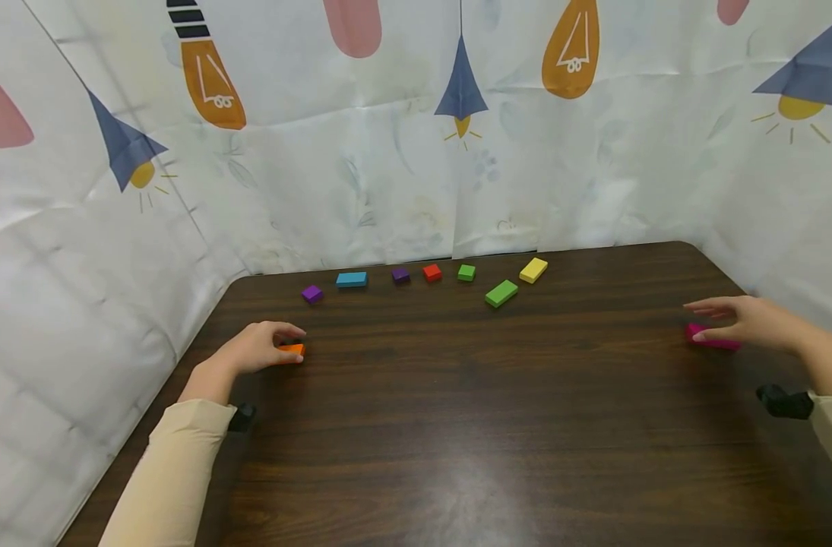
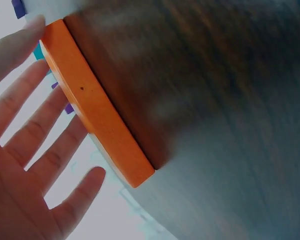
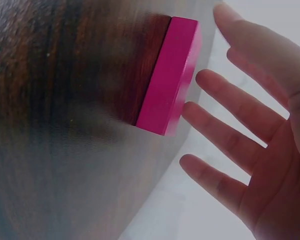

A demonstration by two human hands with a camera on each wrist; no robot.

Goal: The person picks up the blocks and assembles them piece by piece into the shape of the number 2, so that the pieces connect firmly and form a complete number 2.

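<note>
An orange block [image 1: 291, 352] lies on the table at the left, partly hidden by my left hand [image 1: 254, 347]. In the left wrist view the long orange block [image 2: 97, 102] shows in full, with the thumb at one end and the spread fingers [image 2: 37, 127] along its far side. Over at the right, my right hand [image 1: 757, 325] hovers at a magenta block [image 1: 719, 340], its thumb overlapping it. The right wrist view has the magenta block [image 3: 167, 75] flat on the wood, with loosely extended fingers [image 3: 230, 125] beside it.
Along the table's back edge lie two purple blocks [image 1: 312, 294], a blue block [image 1: 352, 279], a red block [image 1: 432, 273], two green blocks [image 1: 501, 294] and a yellow block [image 1: 533, 270]. A printed curtain [image 1: 402, 175] hangs behind the dark wooden table [image 1: 457, 410].
</note>
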